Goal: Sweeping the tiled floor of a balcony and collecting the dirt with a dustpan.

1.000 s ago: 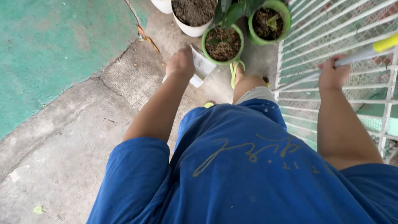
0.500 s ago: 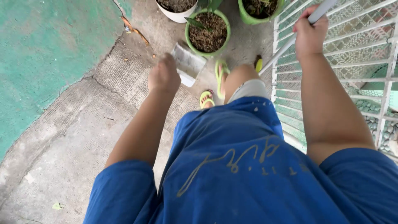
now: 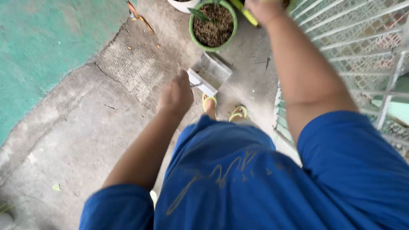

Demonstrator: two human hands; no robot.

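one grey, dusty dustpan [image 3: 211, 73] in the left hand [image 3: 175, 96]

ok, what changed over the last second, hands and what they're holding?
The right hand swung its pole from the fence side across to above the green pot, at the top edge of view. The left hand stayed closed on the dustpan, which now sits lower, near the feet. Both grips held throughout; pot and fence kept their places on the ground.
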